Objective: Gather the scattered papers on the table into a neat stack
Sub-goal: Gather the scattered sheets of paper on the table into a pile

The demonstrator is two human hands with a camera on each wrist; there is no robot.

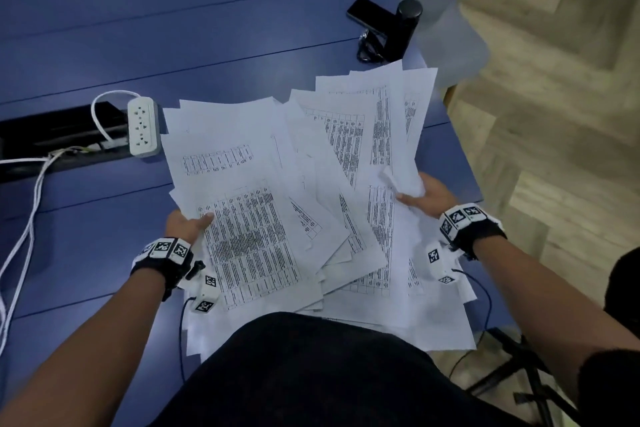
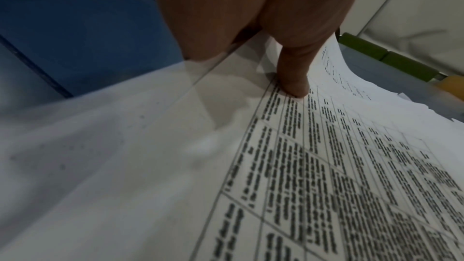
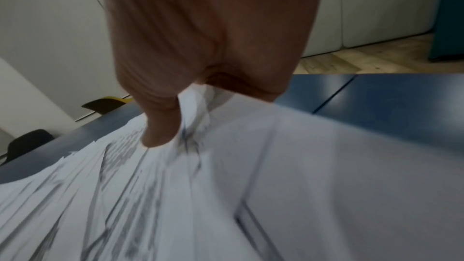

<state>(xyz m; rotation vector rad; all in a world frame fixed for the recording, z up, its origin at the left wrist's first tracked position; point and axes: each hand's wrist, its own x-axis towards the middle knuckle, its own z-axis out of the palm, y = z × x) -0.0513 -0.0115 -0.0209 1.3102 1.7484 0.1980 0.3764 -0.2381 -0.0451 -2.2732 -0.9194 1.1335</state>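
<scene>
A loose fan of white printed papers [image 1: 294, 204] with tables of text is held up over the near right part of the blue table [image 1: 173, 28]. My left hand [image 1: 187, 224] grips the pile's left edge, thumb on top of a printed sheet [image 2: 326, 166] and fingers hidden beneath. My right hand [image 1: 427, 198] grips the right edge, thumb pressing crumpled sheets [image 3: 195, 122]. The left hand [image 2: 291, 78] and the right hand [image 3: 160, 132] each show only a thumb on the paper in the wrist views.
A white power strip [image 1: 142, 126] with white cables [image 1: 20, 239] lies by a black cable slot [image 1: 59, 135] at left. A black phone [image 1: 369, 15] and a black cylinder [image 1: 405, 31] stand at the far right edge. Wooden floor [image 1: 561, 114] lies beyond the table's right side.
</scene>
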